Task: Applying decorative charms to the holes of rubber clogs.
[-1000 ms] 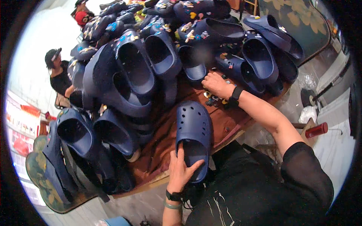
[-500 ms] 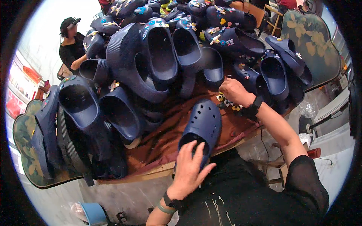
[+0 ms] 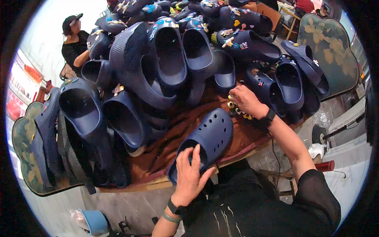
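A navy foam clog with holes in its toe lies on the brown cloth in front of me, toe pointing away and to the right. My left hand is over its heel opening, fingers stretched and apart; whether the fingertips touch the clog I cannot tell. Beyond the toe on the right, my right hand has thumb and fingers pinched together above a small heap of yellow, white and black shoe charms. A yellow bit shows by these fingertips, too small to tell whether it is held.
Many navy clogs, several with colourful charms, are piled across the far side and left of the cloth-covered table. Another person in black is at the far left. A blue bucket stands on the floor, lower left.
The clog's heel has swung left, so it lies more slanted. My left hand has shifted left with it. My right hand stays by the charms, its fingers still pinched.
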